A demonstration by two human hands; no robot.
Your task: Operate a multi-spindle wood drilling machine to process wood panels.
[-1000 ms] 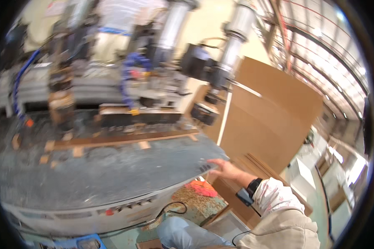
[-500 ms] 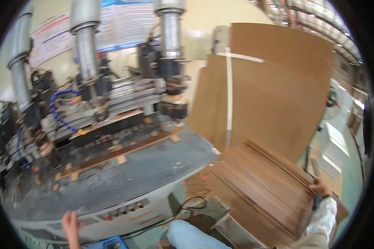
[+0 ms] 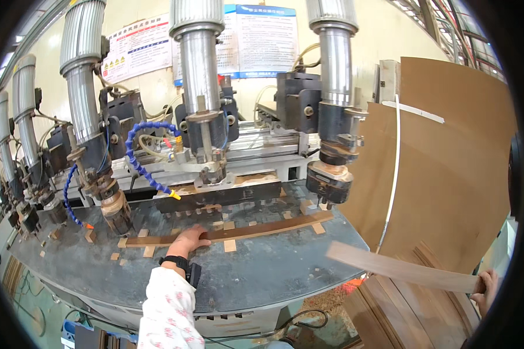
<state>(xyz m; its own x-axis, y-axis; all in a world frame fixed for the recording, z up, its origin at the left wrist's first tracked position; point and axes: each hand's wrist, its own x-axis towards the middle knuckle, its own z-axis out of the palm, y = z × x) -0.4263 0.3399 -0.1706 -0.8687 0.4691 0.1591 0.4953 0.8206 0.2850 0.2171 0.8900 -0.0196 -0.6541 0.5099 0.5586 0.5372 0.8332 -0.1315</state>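
Note:
My left hand (image 3: 189, 241), with a black watch at its wrist, reaches over the dark machine table. Its fingers close over a long narrow wooden strip (image 3: 256, 229), which lies across several small wood blocks. Out at the right edge, my right hand (image 3: 488, 291) grips the end of a brown wooden board (image 3: 402, 267). That board is raised above the board stack, and its far end reaches over the table's right corner. Part of the right hand is cut off by the dark rim of the picture.
A row of vertical drill heads (image 3: 330, 180) hangs over the table (image 3: 262, 273). A blue jointed hose (image 3: 135, 152) bends down between them. Stacked boards (image 3: 407, 308) lie at the lower right, before large brown panels (image 3: 448, 168). Sawdust and a black cable (image 3: 308, 317) are below.
The view has swung left. My left hand has gone from the table's front edge to the wooden strip. My right hand, earlier at the stack, now holds a board up.

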